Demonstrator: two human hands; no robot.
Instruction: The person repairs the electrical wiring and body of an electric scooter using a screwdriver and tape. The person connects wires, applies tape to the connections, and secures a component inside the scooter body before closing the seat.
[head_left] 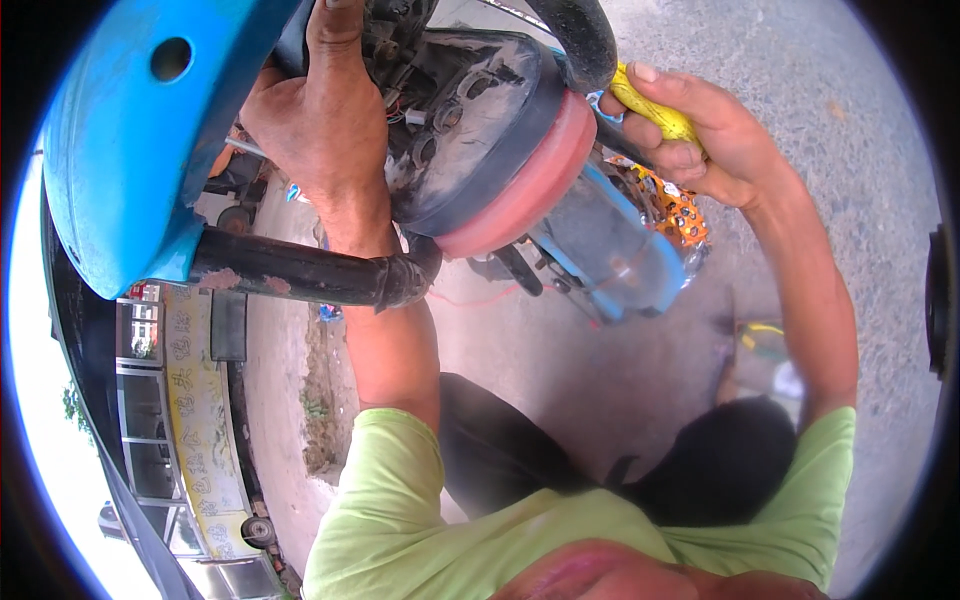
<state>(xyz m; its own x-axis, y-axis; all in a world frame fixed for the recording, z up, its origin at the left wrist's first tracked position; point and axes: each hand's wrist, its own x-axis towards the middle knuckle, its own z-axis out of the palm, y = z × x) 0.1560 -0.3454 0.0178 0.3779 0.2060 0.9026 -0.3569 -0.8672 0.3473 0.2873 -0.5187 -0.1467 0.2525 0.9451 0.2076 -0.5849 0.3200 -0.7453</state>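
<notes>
My left hand [325,125] reaches past a black tube [300,270] into the back of a small vehicle, with the thumb stretched upward. Its other fingers are mostly hidden beside the blue body panel [120,160]. In my right hand [725,130] is a yellow-handled tool [655,108], its working end out of sight near the bend of another black tube [585,50]. Between my hands sits a round, dusty black housing [470,120] with a red lens [530,195] along its rim. Wires with a white connector [414,117] show at its left.
Below the lens hangs a blue-edged mudguard [635,265]. Orange and shiny wrappers [680,212] lie on the ground behind it. My knees [730,450] are bent close to the vehicle. A building with a yellow sign [200,420] stands at left.
</notes>
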